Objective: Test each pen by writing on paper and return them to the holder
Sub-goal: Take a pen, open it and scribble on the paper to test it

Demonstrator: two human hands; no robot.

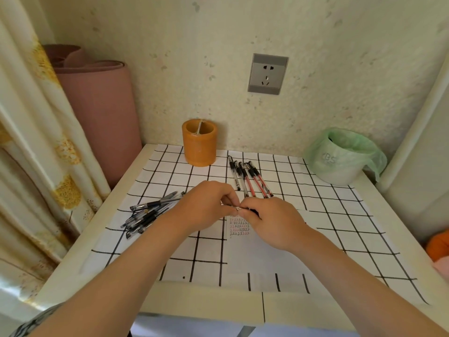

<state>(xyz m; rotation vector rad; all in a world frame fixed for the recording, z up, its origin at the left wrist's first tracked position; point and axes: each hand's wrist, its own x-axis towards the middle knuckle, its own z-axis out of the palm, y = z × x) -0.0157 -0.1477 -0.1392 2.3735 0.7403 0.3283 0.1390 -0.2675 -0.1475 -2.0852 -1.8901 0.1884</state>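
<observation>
My left hand [209, 205] and my right hand [272, 220] meet over the middle of the table, fingertips together on one pen [239, 208] that is mostly hidden between them. Just below lies the white paper [257, 254] with rows of small red and black test marks [239, 226]. A heap of black pens [150, 212] lies to the left. Several pens with red and black barrels [250, 177] lie in a row behind my hands. The orange cylindrical holder [199, 143] stands at the back with nothing showing above its rim.
The table wears a white cloth with a black grid [328, 203]. A white bin lined with a green bag [340, 158] stands at the back right. A rolled pink mat [102, 110] and a curtain [36, 142] stand at the left. A wall socket [267, 74] is above.
</observation>
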